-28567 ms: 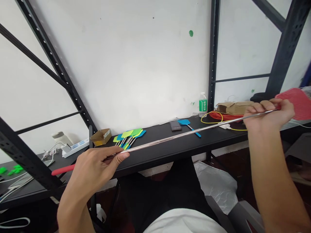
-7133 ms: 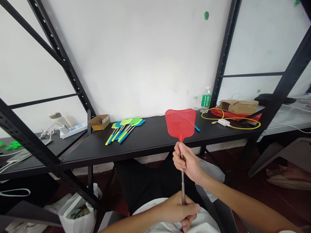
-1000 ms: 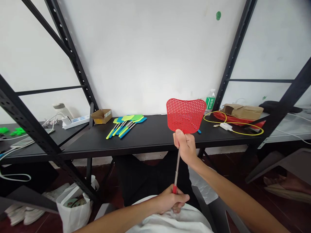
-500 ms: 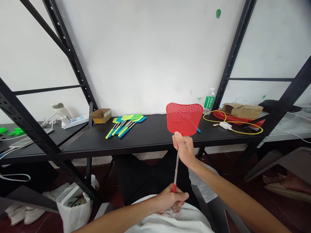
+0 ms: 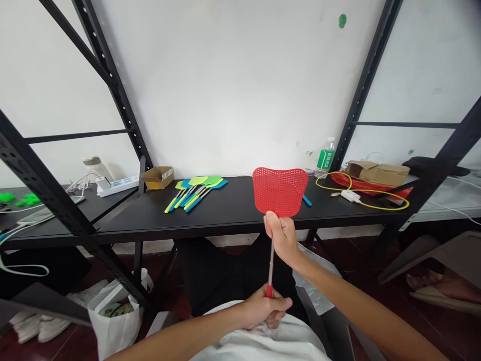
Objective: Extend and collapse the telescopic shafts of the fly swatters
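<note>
Green plastic pieces [image 5: 22,199] lie at the far left on a lower black shelf, with a white power strip [image 5: 116,186] further along it and a white plastic bag [image 5: 112,321] on the floor below. On the black shelf [image 5: 124,220] ahead sit a small cardboard box [image 5: 158,177] and a fanned bunch of blue and lime fly swatters [image 5: 195,193]. The left hand [image 5: 265,312] is clenched around the red grip of a red fly swatter [image 5: 280,192], held up in front of the shelf with its mesh head upright, and the right hand [image 5: 282,238] grasps the thin metal shaft just under that head. Further right on the shelf are a green-labelled water bottle [image 5: 325,154], a yellow cable [image 5: 361,198] and a brown paper package [image 5: 378,173].
</note>
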A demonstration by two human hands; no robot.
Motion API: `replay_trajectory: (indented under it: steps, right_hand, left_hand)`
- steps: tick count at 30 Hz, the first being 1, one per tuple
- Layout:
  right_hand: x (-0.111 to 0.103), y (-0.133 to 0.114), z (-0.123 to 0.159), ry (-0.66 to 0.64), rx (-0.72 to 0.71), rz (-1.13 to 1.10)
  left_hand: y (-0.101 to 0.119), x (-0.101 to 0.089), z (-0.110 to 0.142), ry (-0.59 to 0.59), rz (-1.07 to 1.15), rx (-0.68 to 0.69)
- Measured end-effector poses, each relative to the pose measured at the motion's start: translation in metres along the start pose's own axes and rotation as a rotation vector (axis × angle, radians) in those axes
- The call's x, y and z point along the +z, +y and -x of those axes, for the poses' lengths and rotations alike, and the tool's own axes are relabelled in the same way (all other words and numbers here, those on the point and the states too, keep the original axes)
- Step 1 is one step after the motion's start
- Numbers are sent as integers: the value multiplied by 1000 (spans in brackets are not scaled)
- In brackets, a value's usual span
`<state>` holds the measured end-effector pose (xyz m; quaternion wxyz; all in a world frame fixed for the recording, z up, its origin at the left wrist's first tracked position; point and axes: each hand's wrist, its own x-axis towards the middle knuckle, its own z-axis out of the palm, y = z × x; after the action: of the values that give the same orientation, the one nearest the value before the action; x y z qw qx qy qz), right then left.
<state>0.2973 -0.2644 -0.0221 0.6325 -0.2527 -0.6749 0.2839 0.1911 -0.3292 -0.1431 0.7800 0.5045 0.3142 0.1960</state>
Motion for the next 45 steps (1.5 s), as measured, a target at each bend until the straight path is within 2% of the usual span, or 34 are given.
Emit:
replay_trajectory:
  steps: [12,28,45]
  right_hand:
    - [1,6,13,-23,25,50]
    - [2,14,37,-76,58,72]
    - [-5,21,56,-106,63,79]
  left_hand:
    - [2,2,1,36,6,-40]
    - [1,2,1,34,-8,-9]
    - [-5,-2,-3,26,-13,-37]
